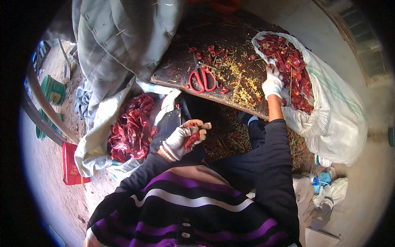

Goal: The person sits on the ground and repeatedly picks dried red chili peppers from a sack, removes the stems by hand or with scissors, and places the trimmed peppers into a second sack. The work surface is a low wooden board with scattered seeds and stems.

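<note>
My left hand (186, 137), in a white knit glove with bare-looking fingertips, is curled around a piece of dried red chili pepper (192, 141) above my lap. My right hand (273, 81), gloved too, reaches to the near side of the dried chilies (291, 66) in the open white woven sack (334, 89); whether its fingers hold one cannot be made out. Red-handled scissors (202, 81) lie on the dark wooden table (172, 69) between the hands, beside scattered yellow seeds (240, 83), stems and chili bits. Left of my left hand, another white sack (100, 136) holds glossy red chili skins (132, 129).
A grey cloth (126, 37) hangs at the upper left. Green buckets (53, 89) and a red bag (72, 166) stand at the left. Stems litter the floor (228, 142) below the table. Plastic bags and a blue-capped bottle (322, 180) lie at the lower right.
</note>
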`<state>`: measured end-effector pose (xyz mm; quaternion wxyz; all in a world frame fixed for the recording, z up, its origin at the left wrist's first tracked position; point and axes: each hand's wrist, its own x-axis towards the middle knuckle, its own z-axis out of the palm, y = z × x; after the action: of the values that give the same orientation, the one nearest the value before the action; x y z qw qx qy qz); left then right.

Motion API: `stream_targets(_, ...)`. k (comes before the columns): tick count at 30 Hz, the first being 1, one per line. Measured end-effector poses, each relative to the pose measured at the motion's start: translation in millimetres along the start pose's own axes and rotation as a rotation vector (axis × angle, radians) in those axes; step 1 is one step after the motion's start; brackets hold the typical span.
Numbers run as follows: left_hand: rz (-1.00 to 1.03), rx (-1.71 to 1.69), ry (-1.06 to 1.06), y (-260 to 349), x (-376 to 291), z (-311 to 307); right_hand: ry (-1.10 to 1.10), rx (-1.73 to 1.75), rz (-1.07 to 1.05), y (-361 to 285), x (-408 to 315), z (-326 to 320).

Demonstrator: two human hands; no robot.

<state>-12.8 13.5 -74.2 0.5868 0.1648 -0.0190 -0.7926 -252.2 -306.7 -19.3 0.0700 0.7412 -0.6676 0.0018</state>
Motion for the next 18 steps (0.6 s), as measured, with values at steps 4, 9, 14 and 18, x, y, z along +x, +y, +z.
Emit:
stream_targets(4,0.020,0.087,0.090,-5,2,-3,0.031,-0.185,-0.227,39,0,26)
stream_targets(9,0.078,0.186,0.205,-2,1,-8,0.205,0.138,-0.131,53,2,29)
stream_targets(14,0.057,0.226,0.200,-1,5,2,0.502,0.551,-0.142,33,-38,-10)
stream_targets(18,0.217,0.749,0.398,-2,19,20,-0.010,1.788,0.151,-24,-92,-18)
